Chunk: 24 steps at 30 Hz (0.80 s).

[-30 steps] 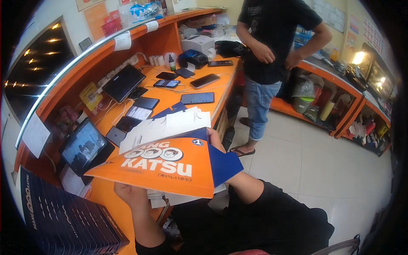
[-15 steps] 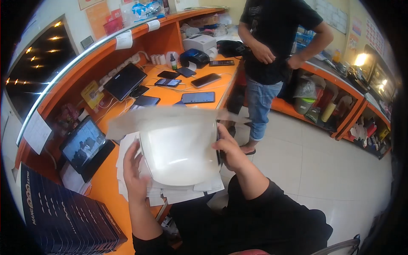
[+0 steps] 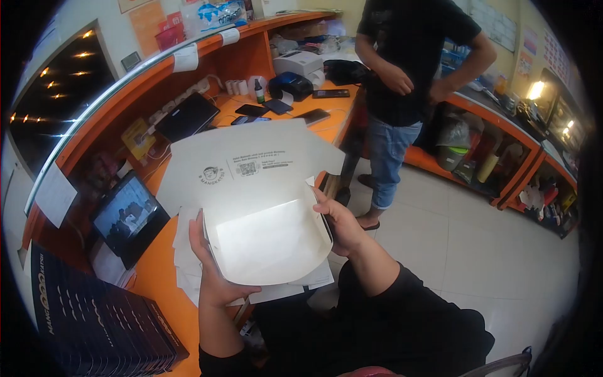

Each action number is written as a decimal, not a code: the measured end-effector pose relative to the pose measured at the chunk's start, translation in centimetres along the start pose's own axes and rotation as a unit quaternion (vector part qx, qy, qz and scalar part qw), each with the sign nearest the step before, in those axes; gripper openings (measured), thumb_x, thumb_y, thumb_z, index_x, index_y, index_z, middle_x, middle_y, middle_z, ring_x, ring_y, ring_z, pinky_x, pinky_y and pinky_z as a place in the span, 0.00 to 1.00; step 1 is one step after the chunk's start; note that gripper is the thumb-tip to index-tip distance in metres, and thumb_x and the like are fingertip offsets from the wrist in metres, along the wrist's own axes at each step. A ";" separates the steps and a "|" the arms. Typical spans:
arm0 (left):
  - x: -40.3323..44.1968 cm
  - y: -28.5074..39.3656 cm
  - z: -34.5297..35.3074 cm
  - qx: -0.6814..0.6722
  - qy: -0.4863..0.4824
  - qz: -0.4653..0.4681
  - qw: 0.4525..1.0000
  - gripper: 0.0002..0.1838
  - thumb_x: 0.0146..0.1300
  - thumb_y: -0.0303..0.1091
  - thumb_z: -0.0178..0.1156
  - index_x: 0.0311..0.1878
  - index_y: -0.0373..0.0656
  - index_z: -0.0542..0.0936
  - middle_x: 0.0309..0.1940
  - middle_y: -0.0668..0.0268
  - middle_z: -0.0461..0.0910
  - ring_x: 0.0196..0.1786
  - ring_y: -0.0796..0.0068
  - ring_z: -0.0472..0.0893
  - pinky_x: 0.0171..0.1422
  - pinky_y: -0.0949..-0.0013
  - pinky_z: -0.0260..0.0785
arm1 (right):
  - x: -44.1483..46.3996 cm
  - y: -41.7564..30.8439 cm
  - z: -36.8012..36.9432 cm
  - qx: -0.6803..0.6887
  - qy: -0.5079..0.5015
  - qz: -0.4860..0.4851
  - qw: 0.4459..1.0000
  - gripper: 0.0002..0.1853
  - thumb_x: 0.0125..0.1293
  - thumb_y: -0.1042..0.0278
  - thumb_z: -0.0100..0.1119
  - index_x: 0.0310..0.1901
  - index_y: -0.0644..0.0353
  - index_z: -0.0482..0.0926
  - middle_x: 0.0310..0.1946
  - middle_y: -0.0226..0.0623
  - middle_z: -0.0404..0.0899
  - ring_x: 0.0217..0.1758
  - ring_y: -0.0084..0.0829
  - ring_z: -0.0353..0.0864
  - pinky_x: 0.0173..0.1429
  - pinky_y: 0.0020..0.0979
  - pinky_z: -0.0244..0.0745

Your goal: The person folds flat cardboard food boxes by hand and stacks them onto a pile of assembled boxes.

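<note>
Over white papers (image 3: 188, 276) on the orange counter (image 3: 154, 270), an open box (image 3: 270, 242) is held, its sides gripped by the fingers of the left hand (image 3: 217, 281) and right hand (image 3: 345, 231).

On the white inner lid (image 3: 251, 195) of the paper box (image 3: 270, 242) stands "MANGKATSU". The dark blue carton stack (image 3: 100, 314) shows "MANG" and "KATSU".
</note>
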<state>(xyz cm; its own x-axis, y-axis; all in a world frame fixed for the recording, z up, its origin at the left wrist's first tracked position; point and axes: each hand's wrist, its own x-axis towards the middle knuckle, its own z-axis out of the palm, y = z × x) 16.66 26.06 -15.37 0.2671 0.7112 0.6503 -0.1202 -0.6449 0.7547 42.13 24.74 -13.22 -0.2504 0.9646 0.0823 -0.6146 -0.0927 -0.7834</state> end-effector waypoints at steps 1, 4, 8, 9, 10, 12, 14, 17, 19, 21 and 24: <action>0.1 0.7 0.2 -0.016 -0.003 -0.024 1.000 0.82 0.25 0.58 0.86 0.78 0.46 0.37 0.77 0.49 0.41 0.76 0.51 0.57 0.76 0.51 0.56 | 0.2 0.0 0.0 0.016 -0.002 0.006 1.000 0.36 0.67 0.56 0.48 0.74 0.59 0.54 0.69 0.42 0.64 0.71 0.35 0.65 0.73 0.35 0.61; 0.2 0.5 -1.1 0.114 -0.049 0.011 0.992 0.77 0.28 0.61 0.84 0.76 0.46 0.42 0.76 0.44 0.40 0.78 0.49 0.50 0.77 0.50 0.51 | 0.6 -0.2 0.3 0.018 0.012 -0.007 1.000 0.37 0.67 0.54 0.48 0.74 0.60 0.54 0.68 0.43 0.65 0.71 0.36 0.66 0.73 0.35 0.60; -0.2 -0.3 -1.3 0.172 -0.030 0.048 0.983 0.69 0.36 0.67 0.78 0.74 0.44 0.47 0.75 0.39 0.38 0.80 0.46 0.42 0.78 0.48 0.45 | 0.9 1.1 0.0 0.009 0.022 -0.028 0.999 0.40 0.69 0.47 0.49 0.75 0.61 0.51 0.72 0.44 0.61 0.75 0.35 0.61 0.76 0.35 0.55; -0.2 -0.3 -1.3 0.165 -0.025 0.047 0.985 0.67 0.39 0.66 0.77 0.74 0.43 0.47 0.75 0.40 0.38 0.79 0.47 0.43 0.78 0.49 0.45 | 0.8 1.2 0.2 -0.015 0.017 -0.057 0.998 0.42 0.69 0.43 0.49 0.76 0.61 0.49 0.73 0.45 0.58 0.76 0.36 0.58 0.77 0.35 0.52; -0.2 -0.3 -1.3 0.158 -0.019 0.046 0.986 0.66 0.42 0.65 0.76 0.74 0.43 0.46 0.75 0.41 0.38 0.79 0.47 0.44 0.78 0.49 0.45 | 0.7 1.2 0.4 -0.040 0.010 -0.085 0.996 0.45 0.69 0.40 0.49 0.77 0.61 0.46 0.74 0.46 0.55 0.77 0.37 0.55 0.78 0.36 0.50; -0.1 0.3 -1.1 0.107 0.001 0.014 0.994 0.62 0.47 0.62 0.73 0.74 0.41 0.46 0.75 0.43 0.39 0.78 0.50 0.46 0.78 0.50 0.46 | 0.7 1.1 0.2 -0.145 -0.033 -0.155 0.977 0.50 0.68 0.37 0.52 0.77 0.60 0.41 0.76 0.48 0.49 0.80 0.40 0.49 0.79 0.37 0.45; 0.2 1.3 -0.4 0.018 0.028 -0.046 0.998 0.60 0.51 0.59 0.71 0.74 0.40 0.45 0.75 0.46 0.41 0.77 0.52 0.48 0.78 0.51 0.46 | 0.6 0.5 -0.9 -0.300 -0.106 -0.236 0.918 0.55 0.65 0.38 0.59 0.78 0.60 0.36 0.78 0.50 0.43 0.82 0.42 0.42 0.80 0.39 0.40; -0.2 0.5 -1.0 0.135 -0.009 -0.043 0.990 0.57 0.53 0.54 0.70 0.74 0.39 0.44 0.74 0.49 0.42 0.75 0.55 0.54 0.76 0.54 0.49 | -0.5 -0.9 -0.1 -0.397 -0.102 -0.194 0.891 0.60 0.60 0.54 0.72 0.78 0.59 0.32 0.77 0.53 0.40 0.82 0.45 0.38 0.81 0.40 0.37; -0.3 -0.3 -1.0 0.125 -0.019 -0.036 0.991 0.57 0.53 0.49 0.71 0.75 0.40 0.42 0.72 0.48 0.46 0.73 0.56 0.58 0.75 0.54 0.52 | -0.8 -0.8 0.1 -0.390 -0.074 -0.164 0.903 0.60 0.58 0.62 0.73 0.78 0.59 0.32 0.78 0.53 0.40 0.82 0.44 0.38 0.81 0.40 0.37; -0.2 0.1 -0.8 0.063 -0.028 -0.041 0.997 0.57 0.53 0.44 0.70 0.75 0.41 0.40 0.71 0.48 0.50 0.71 0.56 0.61 0.73 0.55 0.55 | -0.9 -0.5 0.1 -0.410 -0.067 -0.166 0.894 0.60 0.58 0.67 0.73 0.78 0.59 0.32 0.77 0.53 0.41 0.82 0.43 0.39 0.80 0.40 0.38; 0.2 1.7 0.0 -0.048 -0.045 -0.061 0.996 0.58 0.52 0.37 0.69 0.75 0.43 0.36 0.68 0.48 0.57 0.69 0.56 0.64 0.72 0.56 0.57 | -1.9 -0.3 0.1 -0.433 -0.075 -0.197 0.876 0.58 0.60 0.68 0.71 0.78 0.57 0.32 0.77 0.53 0.42 0.81 0.42 0.42 0.80 0.40 0.40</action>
<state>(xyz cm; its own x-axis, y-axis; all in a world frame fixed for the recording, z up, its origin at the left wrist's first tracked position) 16.48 25.12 -14.01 0.3703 0.7518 0.5456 -0.1715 -0.5219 0.8356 42.73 22.87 -13.10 -0.2820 0.8305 0.4805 0.1065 0.5248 -0.8446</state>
